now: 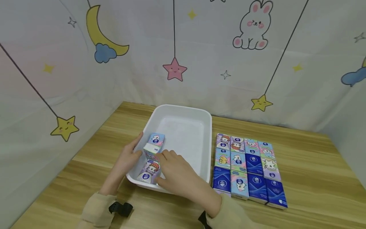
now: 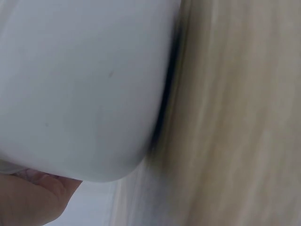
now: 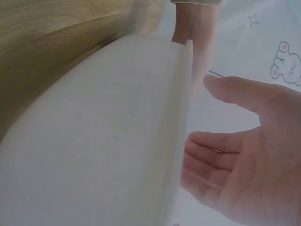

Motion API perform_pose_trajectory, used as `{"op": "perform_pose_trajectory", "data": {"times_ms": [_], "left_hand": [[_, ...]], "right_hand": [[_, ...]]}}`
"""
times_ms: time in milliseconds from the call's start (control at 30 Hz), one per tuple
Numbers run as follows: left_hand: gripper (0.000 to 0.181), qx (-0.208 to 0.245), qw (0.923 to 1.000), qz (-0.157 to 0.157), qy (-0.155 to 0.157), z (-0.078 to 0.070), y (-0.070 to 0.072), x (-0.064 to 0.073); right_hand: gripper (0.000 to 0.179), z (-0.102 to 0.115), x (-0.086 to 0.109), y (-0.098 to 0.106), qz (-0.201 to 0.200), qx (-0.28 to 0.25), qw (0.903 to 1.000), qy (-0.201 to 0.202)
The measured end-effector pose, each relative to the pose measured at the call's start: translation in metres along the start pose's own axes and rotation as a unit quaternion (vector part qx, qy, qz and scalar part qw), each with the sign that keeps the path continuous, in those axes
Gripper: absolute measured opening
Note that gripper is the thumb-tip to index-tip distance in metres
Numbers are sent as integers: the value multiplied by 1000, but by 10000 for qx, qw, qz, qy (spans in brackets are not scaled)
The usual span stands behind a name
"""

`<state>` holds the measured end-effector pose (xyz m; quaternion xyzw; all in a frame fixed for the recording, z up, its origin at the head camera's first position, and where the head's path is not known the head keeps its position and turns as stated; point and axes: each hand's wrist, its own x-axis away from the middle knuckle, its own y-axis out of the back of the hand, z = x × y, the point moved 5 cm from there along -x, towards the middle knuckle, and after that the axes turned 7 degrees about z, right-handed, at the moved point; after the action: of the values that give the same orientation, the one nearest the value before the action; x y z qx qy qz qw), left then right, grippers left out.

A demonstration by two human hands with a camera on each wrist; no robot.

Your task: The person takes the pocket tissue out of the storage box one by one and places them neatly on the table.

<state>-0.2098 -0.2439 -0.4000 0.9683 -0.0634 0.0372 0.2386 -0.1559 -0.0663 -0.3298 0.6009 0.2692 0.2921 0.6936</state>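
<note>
In the head view, a white plastic bin [image 1: 187,136] holds several small tissue packs along its left side. A blue cartoon pack [image 1: 157,138] lies farthest back, and a purple cartoon pack [image 1: 150,171] is at the front. Between them a pack [image 1: 152,148] stands raised, its pale end up. My right hand [image 1: 180,173] reaches over the front rim, fingertips at the raised pack; its thumb is apart from the fingers in the right wrist view. Over the left rim is my left hand [image 1: 127,158], fingers extended beside the packs. The bin wall [image 2: 84,94] hides most of it in the left wrist view.
Right of the bin, several tissue packs [image 1: 254,163] lie in rows on the wooden table [image 1: 308,171], some dark blue, others cartoon-printed. A white cloth [image 1: 211,92] with stars, a moon and a rabbit hangs behind and at the sides.
</note>
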Motion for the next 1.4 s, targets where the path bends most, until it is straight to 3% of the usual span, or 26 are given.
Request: {"op": "perform_pose_trajectory", "data": {"times_ms": [567, 1167, 1400], "left_hand": [[70, 70, 9999, -39, -69, 2, 0, 0], [69, 41, 9999, -111, -120, 0, 1, 1], [69, 31, 9999, -59, -79, 2, 1, 0]], "right_hand": [[64, 2, -30, -25, 436, -379, 9979, -294], [61, -2, -44, -45, 973, -403, 9925, -624], [60, -1, -48, -47, 1112, -297, 9918, -554]]}}
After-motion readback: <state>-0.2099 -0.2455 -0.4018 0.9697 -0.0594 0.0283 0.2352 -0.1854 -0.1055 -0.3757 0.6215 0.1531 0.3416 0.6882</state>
